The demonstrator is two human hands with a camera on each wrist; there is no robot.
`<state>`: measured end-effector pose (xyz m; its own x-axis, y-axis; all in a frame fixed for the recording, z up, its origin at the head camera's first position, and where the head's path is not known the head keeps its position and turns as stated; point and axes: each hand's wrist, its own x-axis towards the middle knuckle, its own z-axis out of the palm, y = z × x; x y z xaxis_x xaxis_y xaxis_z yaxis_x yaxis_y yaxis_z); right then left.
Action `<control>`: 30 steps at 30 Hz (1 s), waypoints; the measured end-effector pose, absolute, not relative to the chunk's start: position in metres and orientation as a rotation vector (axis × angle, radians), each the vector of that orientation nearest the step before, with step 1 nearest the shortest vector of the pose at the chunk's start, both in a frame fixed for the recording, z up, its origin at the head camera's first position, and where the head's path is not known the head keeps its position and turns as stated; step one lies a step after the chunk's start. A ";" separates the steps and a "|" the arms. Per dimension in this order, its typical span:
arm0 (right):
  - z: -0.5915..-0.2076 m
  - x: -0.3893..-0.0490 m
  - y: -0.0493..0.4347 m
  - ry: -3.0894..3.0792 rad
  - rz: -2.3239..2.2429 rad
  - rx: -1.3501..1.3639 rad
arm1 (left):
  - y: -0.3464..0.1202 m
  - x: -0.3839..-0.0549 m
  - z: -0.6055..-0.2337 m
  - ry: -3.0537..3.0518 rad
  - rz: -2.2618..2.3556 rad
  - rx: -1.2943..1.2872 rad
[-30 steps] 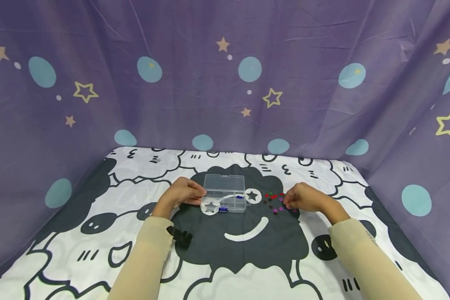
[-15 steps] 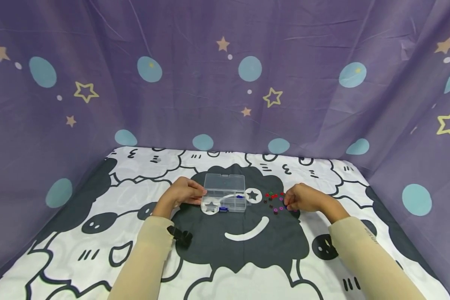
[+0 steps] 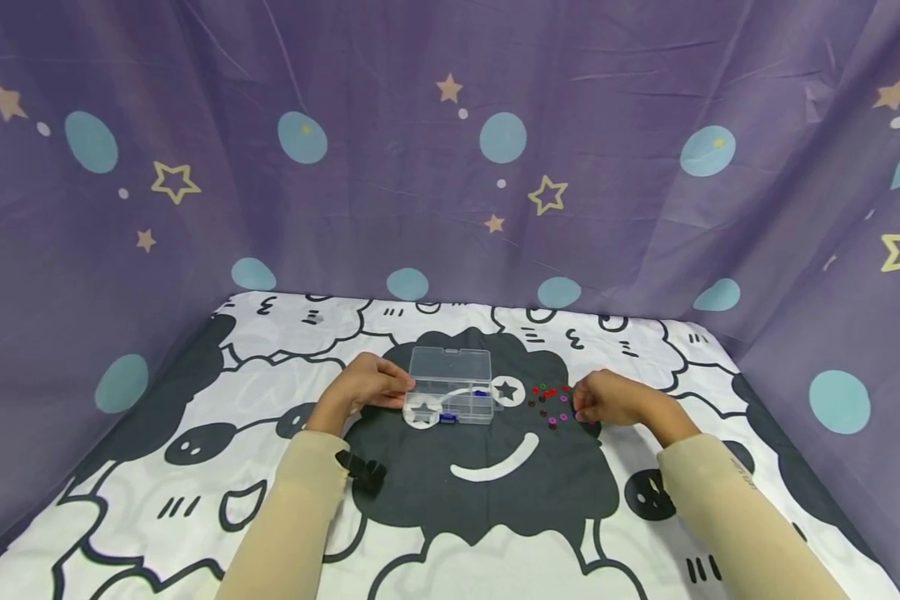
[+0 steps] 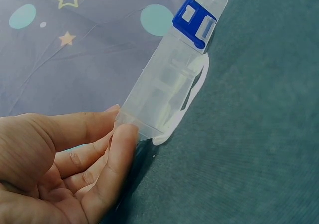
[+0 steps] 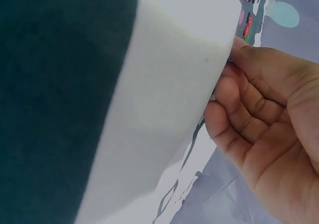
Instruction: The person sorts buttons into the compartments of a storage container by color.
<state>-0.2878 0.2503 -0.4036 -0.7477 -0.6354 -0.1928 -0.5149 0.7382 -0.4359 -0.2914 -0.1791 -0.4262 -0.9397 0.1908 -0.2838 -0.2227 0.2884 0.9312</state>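
Observation:
A clear plastic compartment box [image 3: 447, 408] stands on the dark face print with its lid [image 3: 450, 364] raised at the back. My left hand [image 3: 371, 382] grips the box's left end; in the left wrist view, thumb and fingers [image 4: 125, 134] pinch its corner. A blue latch [image 4: 194, 24] shows on the front. To the box's right, my right hand [image 3: 606, 397] reaches down to the cloth with curled fingers. Something small and blue [image 3: 576, 415] is at its fingertips; whether it is held cannot be told. Small purple rings [image 3: 564, 417] and red pieces [image 3: 547, 393] lie beside that hand.
A patterned cloth [image 3: 487, 492] with cartoon faces covers the surface. Purple curtains [image 3: 390, 167] hang behind and at both sides. A black strap piece [image 3: 366, 473] sits at the left wrist. In the right wrist view, bulging cloth [image 5: 159, 99] hides the fingertips.
My right hand has shifted very slightly to the right and down among the small pieces. The left hand and the box stay in place.

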 end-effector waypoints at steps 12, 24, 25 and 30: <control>-0.404 -0.285 0.255 2.599 -0.565 -0.922 | -0.179 -0.292 -0.427 2.213 1.702 -0.032; -0.406 -0.285 0.256 2.614 -0.630 -0.916 | -0.179 -0.291 -0.426 2.213 1.708 -0.036; -0.407 -0.285 0.256 2.617 -0.638 -0.927 | -0.179 -0.291 -0.426 2.213 1.708 -0.036; -0.407 -0.286 0.255 2.640 -0.683 -0.948 | -0.178 -0.291 -0.426 2.208 1.714 -0.040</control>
<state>-0.2861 0.2548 -0.4073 -0.7555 -0.6505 -0.0773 -0.5313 0.6775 -0.5086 -0.2907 -0.1782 -0.4261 -0.9403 0.1858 -0.2852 -0.2302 0.2701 0.9349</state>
